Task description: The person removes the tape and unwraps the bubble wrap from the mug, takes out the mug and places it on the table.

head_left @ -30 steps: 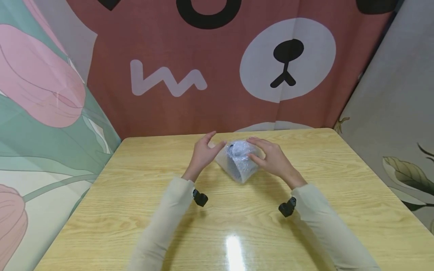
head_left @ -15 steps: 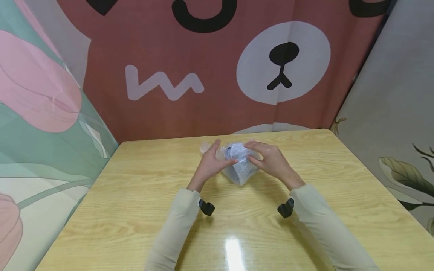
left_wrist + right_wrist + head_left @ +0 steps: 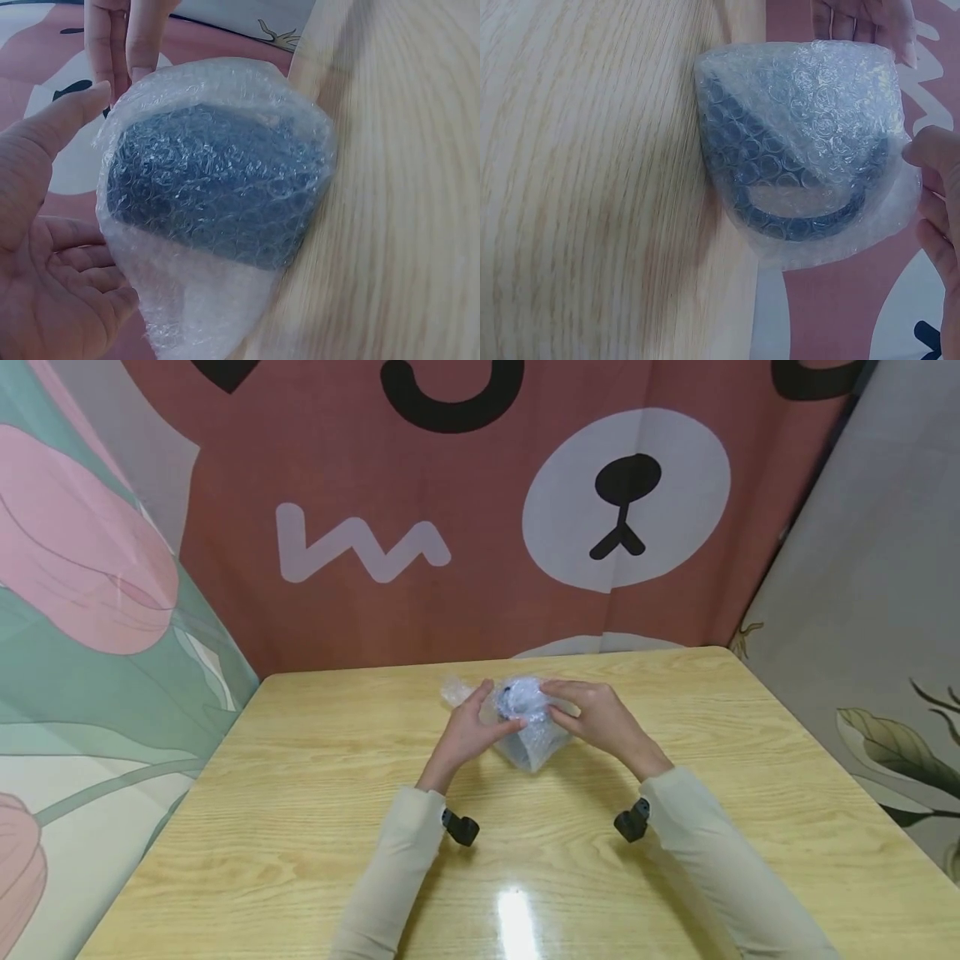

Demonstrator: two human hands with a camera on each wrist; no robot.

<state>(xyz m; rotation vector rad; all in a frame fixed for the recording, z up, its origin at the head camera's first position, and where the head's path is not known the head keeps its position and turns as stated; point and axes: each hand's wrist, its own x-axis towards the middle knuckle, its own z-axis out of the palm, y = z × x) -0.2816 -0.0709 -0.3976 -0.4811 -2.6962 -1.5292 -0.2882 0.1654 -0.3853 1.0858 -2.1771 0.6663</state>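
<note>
A dark mug wrapped in bubble wrap (image 3: 531, 748) is on the table near its far edge. Through the plastic its dark blue-grey body (image 3: 214, 180) shows in the left wrist view, and a curved handle (image 3: 802, 227) in the right wrist view. My left hand (image 3: 467, 733) holds the bundle's left side, thumb toward me and fingers behind. With thumb and fingertips my right hand (image 3: 602, 717) pinches the wrap at the upper right. Part of the mug is hidden by cloudy, layered plastic.
A loose flap of wrap (image 3: 453, 690) sticks out beyond the left hand. Pale wood table (image 3: 300, 810) spreads around the bundle. Behind it hangs a red-brown curtain (image 3: 360, 618) with a bear print. Small black cameras (image 3: 461, 828) sit on both wrists.
My left hand has moved right and slightly toward me, from beside the bundle onto its left side. The loose flap now shows behind that hand. The right hand stays almost in place.
</note>
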